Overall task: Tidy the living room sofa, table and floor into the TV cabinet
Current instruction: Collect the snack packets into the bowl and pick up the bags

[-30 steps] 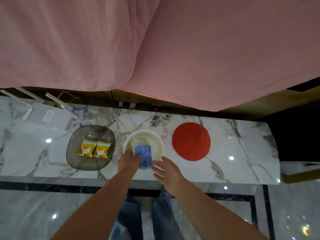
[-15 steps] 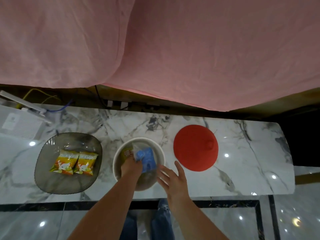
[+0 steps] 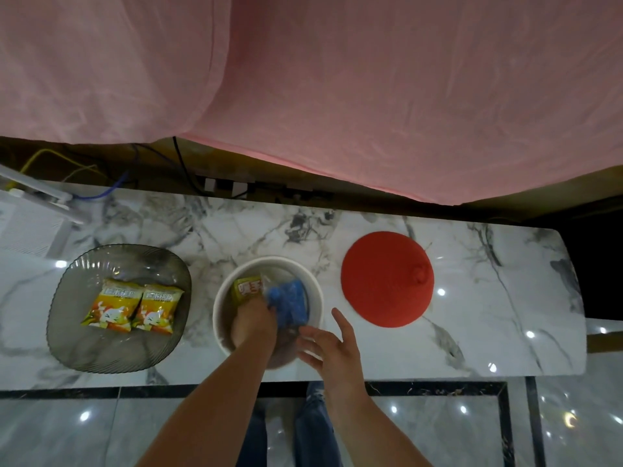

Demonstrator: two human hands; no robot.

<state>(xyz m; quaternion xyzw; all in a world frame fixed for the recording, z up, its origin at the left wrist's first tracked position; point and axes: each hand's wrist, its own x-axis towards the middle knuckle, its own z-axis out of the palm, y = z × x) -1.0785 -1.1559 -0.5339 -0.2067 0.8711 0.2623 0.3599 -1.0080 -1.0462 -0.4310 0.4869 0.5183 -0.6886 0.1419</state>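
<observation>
A marble tabletop (image 3: 472, 332) runs across the middle of the view, with a pink cloth (image 3: 371, 96) hanging over the upper half. At the centre of the tabletop stands a white bowl (image 3: 313, 291), holding a blue packet (image 3: 290, 303) and, at its 10 o'clock side, a yellow-green packet (image 3: 247, 289). The left hand (image 3: 253, 323) reaches down into the bowl from 6 o'clock; its fingers are curled at the near edge of the blue packet, and the left grip appears to have hold of that packet, though the fingertips are hidden behind the knuckles. The right hand (image 3: 328, 347) hovers at the bowl's 4 o'clock rim with fingers spread and relaxed, so the right grip is wide and holds nothing; whether it touches the rim cannot be told. At 3 o'clock of the bowl, apart from it, lies a red conical lid (image 3: 387, 281) with a small knob. At 9 o'clock of the bowl sits a smoky glass plate (image 3: 101, 352) carrying two yellow snack packets (image 3: 133, 310) side by side, touching. A white router (image 3: 30, 227) stands at the far left edge, cables (image 3: 101, 193) trailing behind it. Blue jeans (image 3: 313, 429) show below the tabletop over a glossy tiled floor (image 3: 438, 433)
</observation>
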